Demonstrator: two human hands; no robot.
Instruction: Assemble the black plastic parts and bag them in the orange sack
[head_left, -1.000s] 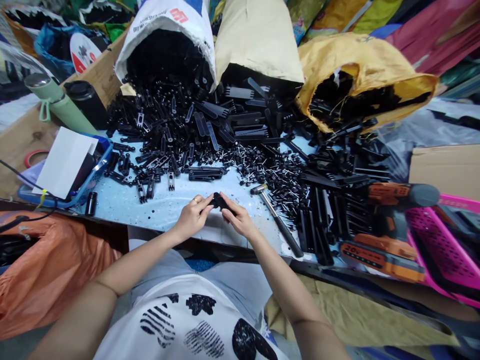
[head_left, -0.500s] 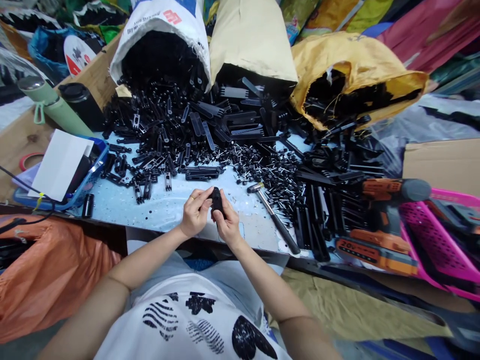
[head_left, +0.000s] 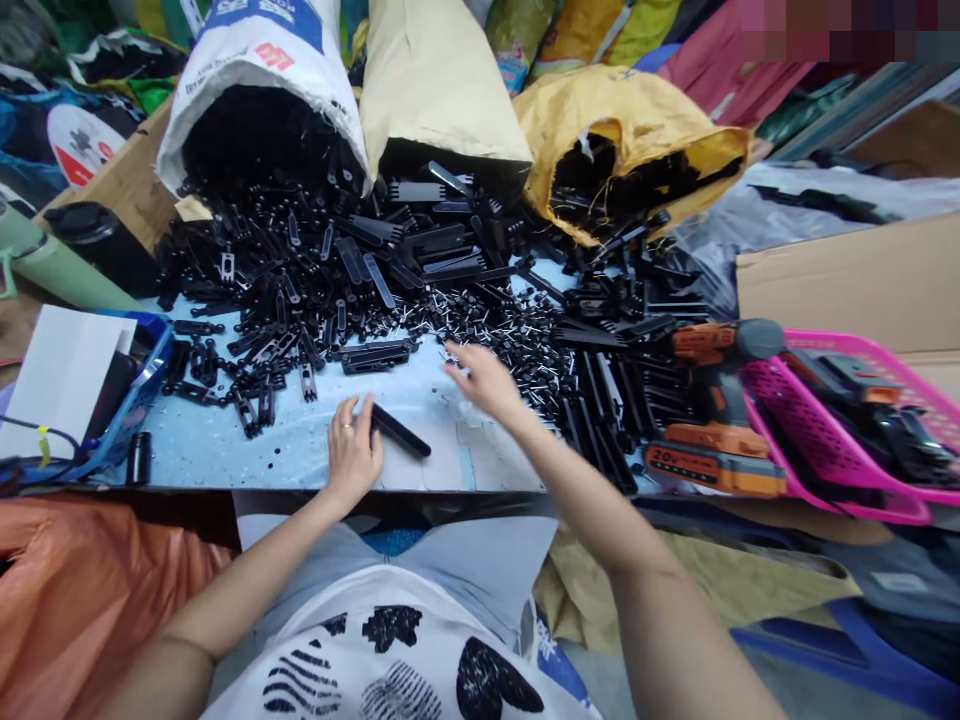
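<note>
A long, narrow black plastic piece lies slanted at the front of the light-blue worktop. My left hand grips its far-left end, fingers closed round it. My right hand reaches to the near edge of a heap of small black-headed metal pins. Its index finger and thumb are stretched out and apart; whether a pin touches the fingertips is too small to tell. Behind my left hand lie a few stacked black strips.
Black parts are heaped at the back before a white sack, a cream sack and a yellow sack. To the right are an orange cordless drill and a pink basket. A blue basket stands left.
My hands have parted. The black piece, earlier held up between both, now rests on the worktop in my left hand. My right hand has moved to the pins. The hammer no longer shows.
</note>
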